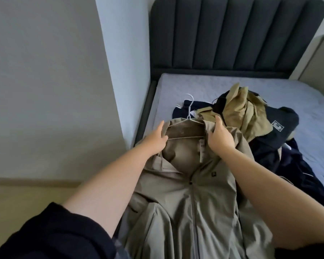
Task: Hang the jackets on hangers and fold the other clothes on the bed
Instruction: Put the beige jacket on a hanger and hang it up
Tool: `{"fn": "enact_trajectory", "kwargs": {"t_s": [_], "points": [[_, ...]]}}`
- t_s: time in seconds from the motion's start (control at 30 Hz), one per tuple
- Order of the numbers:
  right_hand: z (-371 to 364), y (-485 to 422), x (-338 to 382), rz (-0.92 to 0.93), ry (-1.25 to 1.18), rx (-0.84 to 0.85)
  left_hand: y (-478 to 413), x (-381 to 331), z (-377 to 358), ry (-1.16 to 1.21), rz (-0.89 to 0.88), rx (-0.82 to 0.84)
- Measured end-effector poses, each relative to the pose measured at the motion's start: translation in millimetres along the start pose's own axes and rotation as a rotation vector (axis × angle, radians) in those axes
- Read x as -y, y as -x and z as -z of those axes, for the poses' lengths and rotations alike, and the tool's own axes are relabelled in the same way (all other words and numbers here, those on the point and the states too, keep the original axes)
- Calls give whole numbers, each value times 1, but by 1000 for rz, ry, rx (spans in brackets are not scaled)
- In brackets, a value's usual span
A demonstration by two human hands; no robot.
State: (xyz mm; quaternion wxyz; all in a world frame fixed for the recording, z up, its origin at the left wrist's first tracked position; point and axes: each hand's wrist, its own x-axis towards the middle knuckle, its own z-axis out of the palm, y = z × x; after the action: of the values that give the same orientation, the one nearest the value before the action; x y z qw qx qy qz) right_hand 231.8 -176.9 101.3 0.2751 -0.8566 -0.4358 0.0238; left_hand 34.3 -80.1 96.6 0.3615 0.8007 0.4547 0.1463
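- The olive jacket (195,212) lies front-up along the near left side of the bed (195,85), with a white hanger (189,109) inside its collar, hook towards the headboard (232,34)
- The left hand (153,141) grips the collar's left edge and the right hand (220,137) grips its right
- Just behind lies a pile of clothes (241,111) in tan, black and navy

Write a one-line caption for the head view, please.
The left hand and right hand grip a khaki jacket at its collar, a white hanger inside it, on a bed beside piled clothes.
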Motion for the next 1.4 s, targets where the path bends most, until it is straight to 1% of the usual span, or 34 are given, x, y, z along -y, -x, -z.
{"fn": "enact_trajectory", "kwargs": {"t_s": [0.03,0.13,0.23,0.37,0.43,0.5,0.57,0.67,0.73,0.77,0.87,0.9,0.97,1.1,1.17,1.23,1.3,1.4], "points": [[-12,5,-6,-20,-14,64,-1,11,-11,19,29,14],[-52,23,-25,-34,-25,220,3,48,-52,90,118,-36],[-90,41,-40,-64,-54,337,10,74,-92,71,178,-37],[-132,60,-58,-147,-31,544,29,100,-139,47,175,164],[-143,64,-64,-158,-49,612,39,113,-153,60,171,206],[-150,62,-66,-128,-46,609,41,123,-160,64,153,190],[-156,59,-67,-49,34,586,36,124,-163,49,145,182],[-164,57,-65,63,144,498,26,121,-168,42,169,201],[-164,56,-64,72,115,428,22,118,-172,25,198,204],[-163,54,-65,49,68,414,19,116,-175,13,211,207],[-156,47,-68,-75,-122,461,13,111,-180,10,228,223],[-153,45,-69,-91,-161,475,10,108,-181,18,233,234],[-146,42,-68,-68,-190,500,9,103,-183,13,242,246],[-137,42,-58,14,-204,552,11,93,-185,10,243,200],[-135,42,-52,56,-138,597,11,93,-184,22,241,175],[-134,38,-49,135,48,626,11,94,-183,4,231,166],[-132,37,-45,181,229,616,13,96,-183,-12,208,166],[-134,36,-34,191,325,615,16,101,-184,-12,179,171]]}}
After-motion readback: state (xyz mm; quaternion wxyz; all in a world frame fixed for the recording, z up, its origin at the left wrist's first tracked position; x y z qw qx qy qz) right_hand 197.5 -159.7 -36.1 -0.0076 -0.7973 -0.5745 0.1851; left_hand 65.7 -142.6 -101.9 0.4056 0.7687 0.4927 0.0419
